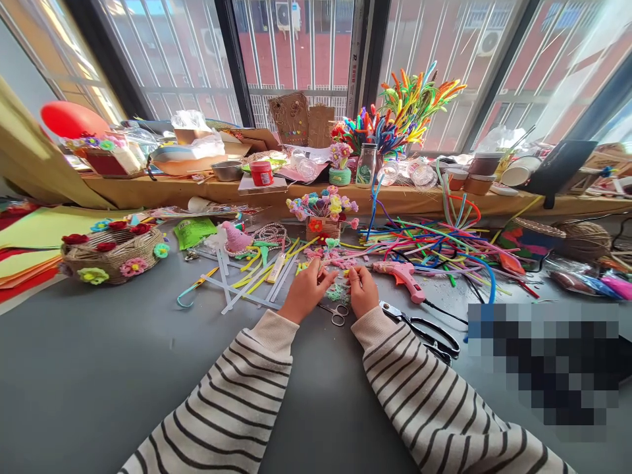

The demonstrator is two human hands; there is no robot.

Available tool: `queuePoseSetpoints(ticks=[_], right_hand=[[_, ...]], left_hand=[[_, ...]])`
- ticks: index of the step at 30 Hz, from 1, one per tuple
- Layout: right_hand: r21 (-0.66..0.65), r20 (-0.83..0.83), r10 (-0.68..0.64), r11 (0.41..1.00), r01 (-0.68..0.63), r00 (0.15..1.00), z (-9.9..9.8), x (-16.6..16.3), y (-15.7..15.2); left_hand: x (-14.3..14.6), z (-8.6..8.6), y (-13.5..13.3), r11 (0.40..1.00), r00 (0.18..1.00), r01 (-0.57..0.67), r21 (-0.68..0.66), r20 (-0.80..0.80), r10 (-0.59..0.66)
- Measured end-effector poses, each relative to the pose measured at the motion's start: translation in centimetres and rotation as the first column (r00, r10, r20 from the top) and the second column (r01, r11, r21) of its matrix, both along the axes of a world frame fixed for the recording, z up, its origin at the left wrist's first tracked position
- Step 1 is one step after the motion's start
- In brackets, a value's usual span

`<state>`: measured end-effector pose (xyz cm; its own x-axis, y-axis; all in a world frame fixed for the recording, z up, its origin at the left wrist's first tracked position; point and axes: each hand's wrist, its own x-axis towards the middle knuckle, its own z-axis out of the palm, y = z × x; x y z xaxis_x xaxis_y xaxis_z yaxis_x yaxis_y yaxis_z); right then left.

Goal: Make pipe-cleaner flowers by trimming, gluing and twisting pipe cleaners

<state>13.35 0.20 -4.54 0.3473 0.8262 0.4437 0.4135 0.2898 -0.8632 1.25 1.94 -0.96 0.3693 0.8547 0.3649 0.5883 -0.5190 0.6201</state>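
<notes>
Over the middle of the table, my left hand [307, 289] is closed with thumb and fingertips together; what it pinches is too small to make out. Close by on the right, my right hand [364, 291] is closed in a pinch too, with a tiny yellow bit at its fingertips. Mint-green scraps [337, 291] lie between the hands, and small scissors [340, 315] rest just below them. Pink pieces [340, 257] are scattered beyond my fingers. A pink glue gun [402, 273] lies right of my right hand, and large black-handled scissors [429, 332] lie beside that wrist.
Behind the hands stands a small pot of crocheted flowers [323, 227]. Glue sticks [284, 280] lie to the left, near a flower-trimmed woven basket [116, 257]. Colourful pipe cleaners [434, 240] are heaped at right. A crowded ledge [197, 191] runs below the window.
</notes>
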Motion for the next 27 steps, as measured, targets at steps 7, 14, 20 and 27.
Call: queuePoseSetpoints(ticks=[7,14,20,27], right_hand=[[0.061,-0.038,0.166,0.985,-0.163,0.985,0.45,-0.17,-0.33],[0.002,-0.167,0.125,0.992,-0.126,0.978,0.31,-0.05,-0.18],[-0.037,-0.36,0.116,0.99,-0.138,0.926,0.23,0.1,0.17],[-0.023,-0.369,0.206,0.973,-0.231,0.906,0.49,-0.21,-0.03]], left_hand=[[0.23,-0.22,-0.17,0.987,0.971,0.155,-0.045,-0.176,-0.161],[0.32,-0.32,-0.18,0.974,0.959,0.227,-0.002,-0.177,-0.223],[0.08,-0.11,-0.15,0.962,0.959,0.263,-0.07,-0.091,-0.269],[-0.11,0.24,0.5,0.932,0.953,0.195,-0.305,0.285,-0.106]])
